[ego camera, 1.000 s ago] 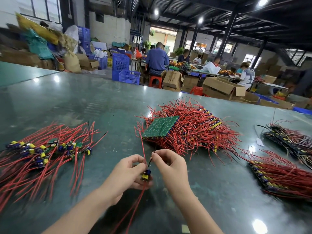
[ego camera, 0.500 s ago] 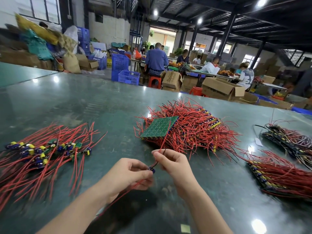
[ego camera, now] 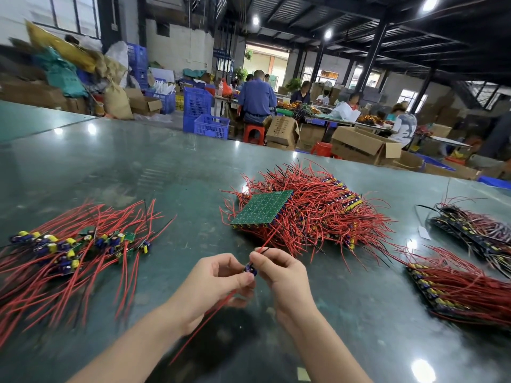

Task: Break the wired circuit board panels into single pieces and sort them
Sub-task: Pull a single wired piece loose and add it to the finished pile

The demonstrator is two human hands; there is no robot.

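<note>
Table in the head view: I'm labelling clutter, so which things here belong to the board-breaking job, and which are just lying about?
Job:
left hand and right hand, pinching a small board
panel heap
singles pile
right-hand panels

Lying about:
blue crates
cardboard boxes
red stool

bare table (ego camera: pixel 171 172) between left wire pile (ego camera: pixel 69 244), centre heap (ego camera: pixel 309 214), right bundle (ego camera: pixel 456 286)

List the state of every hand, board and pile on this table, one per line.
Left hand: pinches the small board piece.
Right hand: pinches the same piece and its wires.
Small board piece: held above the table, between both hands.
Green panel: unbroken, solder side up, atop the central pile.
Left pile: single pieces, spread loose.
Right stack: wired strips lying together.
</note>
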